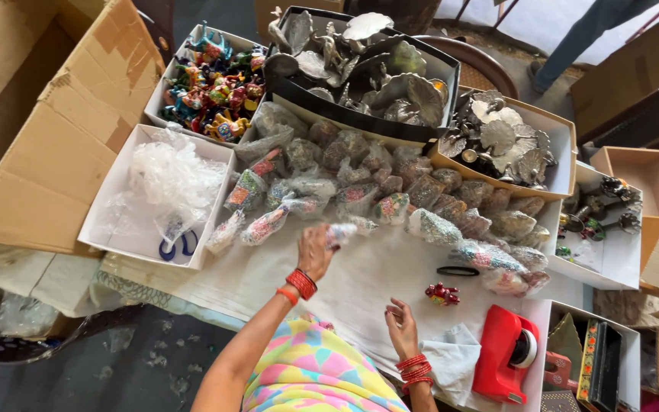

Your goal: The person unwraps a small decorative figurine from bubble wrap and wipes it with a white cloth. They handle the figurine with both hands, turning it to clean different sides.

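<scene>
A cloth-covered table point(268, 278) is standing crowded among cardboard cartons point(62, 130). At nine o'clock, a white box point(116, 191) is holding clear bags. The left hand point(316, 250) is reaching toward twelve o'clock, fingers closing around a wrapped figurine point(342, 233). The right hand point(401, 326) is resting half-open, holding nothing. At four o'clock, a red tape dispenser point(503, 360) is sitting.
</scene>
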